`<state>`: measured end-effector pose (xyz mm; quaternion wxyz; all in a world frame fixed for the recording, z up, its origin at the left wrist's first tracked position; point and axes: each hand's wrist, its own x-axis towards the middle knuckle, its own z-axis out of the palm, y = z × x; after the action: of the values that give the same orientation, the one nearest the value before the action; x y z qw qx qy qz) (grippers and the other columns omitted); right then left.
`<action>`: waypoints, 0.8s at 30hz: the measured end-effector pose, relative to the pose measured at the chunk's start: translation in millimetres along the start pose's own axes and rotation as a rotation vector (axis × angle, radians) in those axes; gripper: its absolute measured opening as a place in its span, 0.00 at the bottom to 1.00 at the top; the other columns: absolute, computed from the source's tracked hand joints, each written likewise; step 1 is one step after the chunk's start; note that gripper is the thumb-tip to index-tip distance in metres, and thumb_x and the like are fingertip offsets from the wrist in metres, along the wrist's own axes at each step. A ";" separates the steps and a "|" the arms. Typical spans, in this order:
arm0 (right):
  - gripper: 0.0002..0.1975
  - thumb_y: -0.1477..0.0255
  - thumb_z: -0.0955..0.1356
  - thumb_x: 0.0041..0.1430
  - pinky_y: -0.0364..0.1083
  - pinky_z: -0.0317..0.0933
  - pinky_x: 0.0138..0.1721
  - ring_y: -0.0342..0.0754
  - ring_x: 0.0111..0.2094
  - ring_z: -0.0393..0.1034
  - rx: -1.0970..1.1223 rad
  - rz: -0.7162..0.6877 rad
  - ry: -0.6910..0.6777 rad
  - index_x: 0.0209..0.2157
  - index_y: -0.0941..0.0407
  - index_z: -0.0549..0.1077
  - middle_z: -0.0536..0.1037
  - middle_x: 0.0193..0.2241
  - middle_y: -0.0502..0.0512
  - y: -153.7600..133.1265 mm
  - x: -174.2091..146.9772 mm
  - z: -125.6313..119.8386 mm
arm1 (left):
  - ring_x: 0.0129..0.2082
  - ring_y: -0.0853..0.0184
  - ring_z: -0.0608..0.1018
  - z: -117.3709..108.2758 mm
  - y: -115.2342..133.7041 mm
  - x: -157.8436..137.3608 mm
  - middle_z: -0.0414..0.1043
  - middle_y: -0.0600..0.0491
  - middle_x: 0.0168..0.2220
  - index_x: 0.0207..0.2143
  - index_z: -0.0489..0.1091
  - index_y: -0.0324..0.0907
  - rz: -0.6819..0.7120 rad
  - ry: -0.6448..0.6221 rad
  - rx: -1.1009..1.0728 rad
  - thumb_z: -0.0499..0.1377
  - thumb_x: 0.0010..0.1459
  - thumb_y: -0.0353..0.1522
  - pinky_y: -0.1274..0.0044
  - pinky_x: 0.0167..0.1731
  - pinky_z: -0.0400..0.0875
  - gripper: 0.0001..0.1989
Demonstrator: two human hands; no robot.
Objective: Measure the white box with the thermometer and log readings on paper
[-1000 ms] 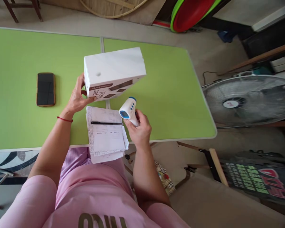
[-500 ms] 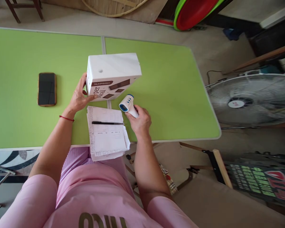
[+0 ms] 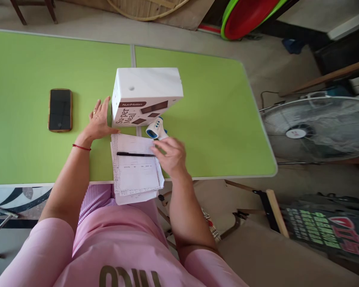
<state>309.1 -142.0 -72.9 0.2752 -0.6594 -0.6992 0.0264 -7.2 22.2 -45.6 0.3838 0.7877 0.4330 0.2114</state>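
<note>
The white thermometer is beside the box.

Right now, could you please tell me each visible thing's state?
Box: standing on table
Thermometer: display unreadable
Phone: face up, screen dark
Papers: stacked, overhanging table
Pen: lying across papers
Fan: running or not, unclear
Left hand: open, beside box
Right hand: half curled, grip unclear

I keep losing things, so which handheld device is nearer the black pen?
The white infrared thermometer, by the right hand, near the black pen; the smartphone lies farther off, left of the left hand.
</note>
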 end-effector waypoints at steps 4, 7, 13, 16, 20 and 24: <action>0.07 0.66 0.76 0.74 0.56 0.66 0.49 0.56 0.44 0.75 0.083 -0.125 -0.196 0.43 0.47 0.92 0.82 0.37 0.56 -19.7 -10.5 -4.6 | 0.89 0.32 0.33 -4.6 -1.4 -3.9 0.37 0.32 0.90 0.88 0.39 0.43 -0.115 -0.158 0.204 0.80 0.49 0.47 0.40 0.84 0.27 0.76; 0.05 0.66 0.77 0.72 0.56 0.65 0.48 0.56 0.44 0.76 0.104 -0.154 -0.261 0.42 0.47 0.91 0.83 0.37 0.56 -24.0 -9.4 -8.3 | 0.90 0.34 0.33 -4.7 3.1 -5.2 0.32 0.32 0.90 0.89 0.37 0.41 -0.130 -0.203 0.248 0.80 0.48 0.46 0.42 0.85 0.24 0.78; 0.10 0.62 0.74 0.74 0.54 0.68 0.43 0.54 0.37 0.77 0.239 -0.129 -0.222 0.38 0.50 0.85 0.85 0.34 0.56 -22.6 0.1 -19.4 | 0.89 0.32 0.32 3.5 3.6 -3.3 0.31 0.30 0.90 0.89 0.36 0.41 -0.153 -0.194 0.270 0.81 0.47 0.45 0.40 0.84 0.23 0.79; 0.15 0.53 0.73 0.73 0.52 0.69 0.38 0.51 0.32 0.73 0.474 0.047 -0.005 0.39 0.49 0.81 0.83 0.32 0.53 -36.4 11.6 -14.9 | 0.89 0.29 0.32 8.6 3.3 -2.1 0.30 0.29 0.90 0.89 0.35 0.40 -0.136 -0.176 0.269 0.81 0.47 0.45 0.37 0.83 0.23 0.80; 0.18 0.49 0.75 0.66 0.49 0.68 0.33 0.46 0.27 0.69 0.870 0.270 0.155 0.36 0.48 0.74 0.76 0.28 0.46 -70.5 36.7 14.9 | 0.89 0.28 0.30 10.6 8.7 -2.3 0.27 0.27 0.89 0.89 0.33 0.38 -0.183 -0.192 0.295 0.81 0.47 0.46 0.36 0.82 0.23 0.82; 0.17 0.49 0.73 0.62 0.49 0.70 0.33 0.46 0.27 0.71 1.009 0.378 0.006 0.36 0.48 0.74 0.76 0.27 0.46 -94.1 49.4 46.1 | 0.89 0.28 0.32 10.2 8.5 -3.7 0.29 0.28 0.89 0.89 0.36 0.39 -0.170 -0.176 0.279 0.81 0.46 0.47 0.35 0.82 0.23 0.81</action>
<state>205.4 -92.9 -57.0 0.5502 -0.5596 -0.4679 0.4063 2.0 12.0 -45.1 0.3237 0.8095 0.4877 0.0462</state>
